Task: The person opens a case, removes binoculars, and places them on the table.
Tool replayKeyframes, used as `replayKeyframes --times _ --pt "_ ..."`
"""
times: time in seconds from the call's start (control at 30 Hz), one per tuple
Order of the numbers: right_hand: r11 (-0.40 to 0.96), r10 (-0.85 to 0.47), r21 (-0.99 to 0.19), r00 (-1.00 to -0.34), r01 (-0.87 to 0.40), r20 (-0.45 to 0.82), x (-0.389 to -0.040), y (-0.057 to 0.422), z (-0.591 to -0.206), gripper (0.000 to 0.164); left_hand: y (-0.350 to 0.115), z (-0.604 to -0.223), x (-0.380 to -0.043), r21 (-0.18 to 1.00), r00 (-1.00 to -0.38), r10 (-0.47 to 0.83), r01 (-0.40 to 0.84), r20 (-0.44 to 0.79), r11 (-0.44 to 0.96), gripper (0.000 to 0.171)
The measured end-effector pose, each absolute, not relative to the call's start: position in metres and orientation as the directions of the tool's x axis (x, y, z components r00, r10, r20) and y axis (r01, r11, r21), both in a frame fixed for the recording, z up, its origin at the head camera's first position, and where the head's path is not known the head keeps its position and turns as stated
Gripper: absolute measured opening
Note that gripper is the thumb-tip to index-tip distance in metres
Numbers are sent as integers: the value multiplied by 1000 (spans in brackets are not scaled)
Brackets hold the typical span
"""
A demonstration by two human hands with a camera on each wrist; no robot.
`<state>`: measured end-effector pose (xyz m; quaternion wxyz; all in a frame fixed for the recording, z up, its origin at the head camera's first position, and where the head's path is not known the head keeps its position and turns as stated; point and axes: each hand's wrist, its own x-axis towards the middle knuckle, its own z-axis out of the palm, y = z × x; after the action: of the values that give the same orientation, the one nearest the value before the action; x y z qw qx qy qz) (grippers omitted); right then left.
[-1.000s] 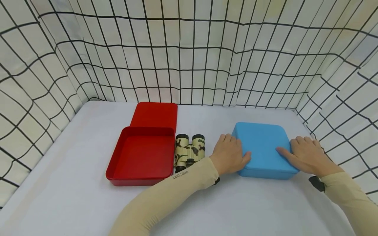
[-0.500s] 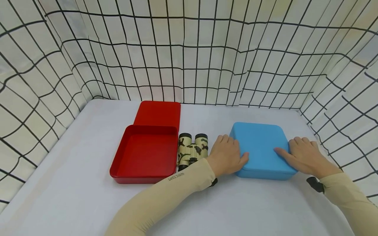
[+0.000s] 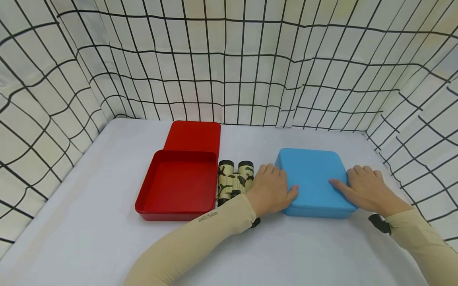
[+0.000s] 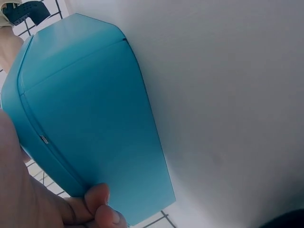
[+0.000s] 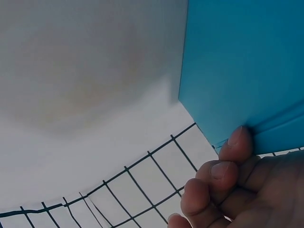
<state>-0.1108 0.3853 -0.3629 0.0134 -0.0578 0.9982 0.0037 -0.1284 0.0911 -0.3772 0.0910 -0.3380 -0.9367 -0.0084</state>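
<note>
A closed blue box (image 3: 310,176) with a rounded lid lies flat on the white table at the right. My left hand (image 3: 272,190) grips its left side, thumb near the front corner; in the left wrist view its fingertips (image 4: 108,216) press the side wall below the lid seam. On the opposite side my right hand (image 3: 368,188) holds the box with its thumb over the lid edge, and the right wrist view shows curled fingertips (image 5: 237,142) at the wall. Camouflage binoculars (image 3: 235,178) stand left of my left hand, partly hidden by the forearm.
An open red box (image 3: 179,182), bare inside, sits left of the binoculars, its red lid (image 3: 193,135) lying behind it. White walls with a black wire grid (image 3: 223,83) enclose the table (image 3: 82,206) at the back and sides.
The blue box has slid a little to the left across the table, both hands moving with it, closer to the binoculars. The head view has shifted slightly.
</note>
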Motion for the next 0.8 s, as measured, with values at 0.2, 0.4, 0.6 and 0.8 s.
replayKeyframes --times 0.2,0.4,0.6,0.8 --pt "993 -119 -3 -993 -119 -23 -111 378 -361 74 85 -378 -126 -61 -753 626 628 203 776 48" --pt "993 -121 -4 -992 -121 -23 -111 372 -362 76 79 -378 -125 -41 -760 616 623 208 781 47" --pt "991 -130 -15 -991 -130 -20 -110 365 -363 75 72 -377 -123 -22 -761 613 623 212 782 46" --pt "992 -129 -7 -991 -129 -18 -110 359 -363 76 67 -379 -122 -27 -749 615 629 245 777 46"
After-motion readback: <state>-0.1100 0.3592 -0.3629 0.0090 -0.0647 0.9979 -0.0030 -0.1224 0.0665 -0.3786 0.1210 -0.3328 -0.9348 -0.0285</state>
